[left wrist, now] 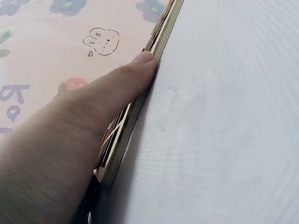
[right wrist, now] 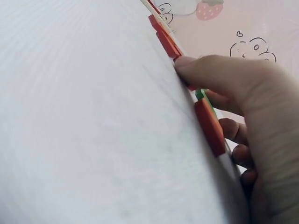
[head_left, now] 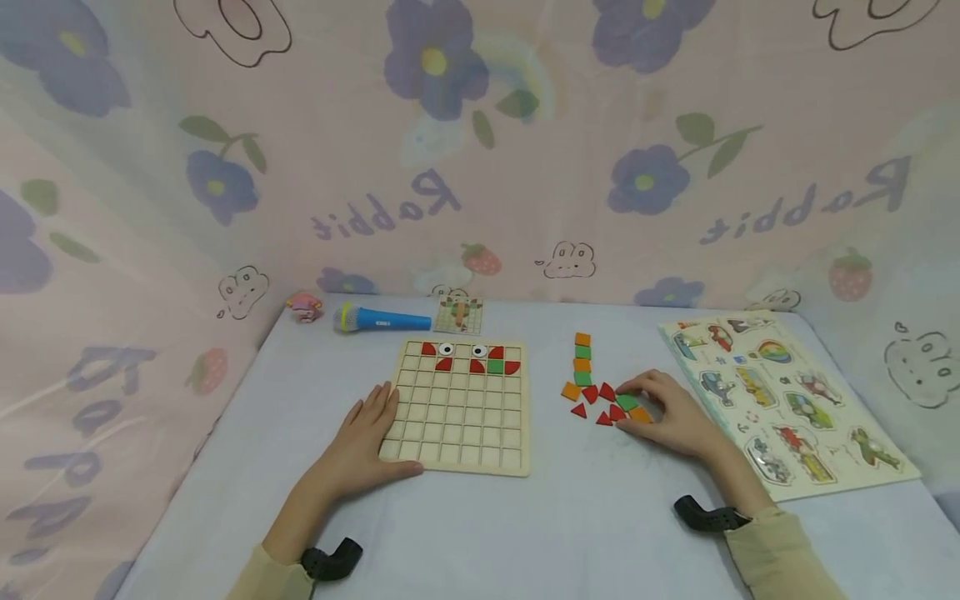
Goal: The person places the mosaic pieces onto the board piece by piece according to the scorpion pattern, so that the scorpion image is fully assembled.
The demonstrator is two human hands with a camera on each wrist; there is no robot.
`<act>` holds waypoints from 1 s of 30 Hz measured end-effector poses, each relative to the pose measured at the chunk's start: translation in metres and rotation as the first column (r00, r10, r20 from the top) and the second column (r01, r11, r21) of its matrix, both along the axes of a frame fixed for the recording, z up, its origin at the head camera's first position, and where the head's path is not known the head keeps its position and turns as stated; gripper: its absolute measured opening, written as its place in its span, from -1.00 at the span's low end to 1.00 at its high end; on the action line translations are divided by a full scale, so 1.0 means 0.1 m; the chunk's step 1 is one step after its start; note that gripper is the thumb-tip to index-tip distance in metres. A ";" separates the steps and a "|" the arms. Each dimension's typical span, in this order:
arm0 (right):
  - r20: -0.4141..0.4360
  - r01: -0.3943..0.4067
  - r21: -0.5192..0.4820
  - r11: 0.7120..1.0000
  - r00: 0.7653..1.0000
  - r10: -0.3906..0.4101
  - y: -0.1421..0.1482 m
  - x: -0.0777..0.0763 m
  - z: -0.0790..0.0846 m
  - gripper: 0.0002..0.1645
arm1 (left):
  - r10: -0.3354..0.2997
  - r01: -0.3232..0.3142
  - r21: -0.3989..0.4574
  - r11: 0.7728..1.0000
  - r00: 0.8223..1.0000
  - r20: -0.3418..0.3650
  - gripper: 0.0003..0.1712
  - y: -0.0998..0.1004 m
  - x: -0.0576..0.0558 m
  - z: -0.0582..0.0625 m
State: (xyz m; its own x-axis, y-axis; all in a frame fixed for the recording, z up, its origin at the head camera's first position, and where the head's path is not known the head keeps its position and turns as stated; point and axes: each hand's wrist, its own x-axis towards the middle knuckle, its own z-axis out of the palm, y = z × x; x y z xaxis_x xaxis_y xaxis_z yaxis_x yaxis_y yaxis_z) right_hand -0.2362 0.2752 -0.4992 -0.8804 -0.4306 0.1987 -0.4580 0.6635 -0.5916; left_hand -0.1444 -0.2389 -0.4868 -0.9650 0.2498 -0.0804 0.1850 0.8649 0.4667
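Observation:
My left hand [head_left: 363, 446] rests at the lower left corner of a wooden grid board [head_left: 460, 454], fingers along its left side. Its thumb [left wrist: 126, 77] touches the board's near edge. Red quarter-round pieces, a green square [head_left: 496, 367] and two eye pieces [head_left: 446, 350] sit in the board's upper rows. My right hand [head_left: 663, 412] is over the loose pieces right of the board, thumb and index finger apart. Between and beside them lie a red piece [head_left: 617, 412], a green piece [head_left: 626, 402] and an orange piece [head_left: 640, 414]. The thumb touches a red piece in the right wrist view.
Orange and green squares [head_left: 582, 352] form a column above several loose red pieces [head_left: 589, 393]. At the back are a pink figurine [head_left: 303, 306], a blue toy microphone [head_left: 386, 319] and a pattern card [head_left: 459, 315]. A picture puzzle board [head_left: 795, 408] lies at the right.

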 end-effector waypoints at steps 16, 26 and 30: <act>-0.127 -0.098 -0.076 0.992 0.988 0.088 -0.06 0.09 -0.06 -0.61 | 0.002 -0.002 0.011 1.000 1.000 -0.013 0.50 0.00 0.16 -0.05; -0.162 -0.100 -0.095 0.990 0.983 0.084 -0.14 0.01 -0.05 -0.65 | -0.005 0.005 -0.003 1.000 1.000 0.009 0.50 -0.01 0.06 -0.03; -0.208 -0.091 -0.090 0.992 0.976 0.070 -0.14 -0.03 -0.03 -0.67 | -0.012 0.012 -0.011 1.000 1.000 -0.010 0.50 -0.01 0.00 0.00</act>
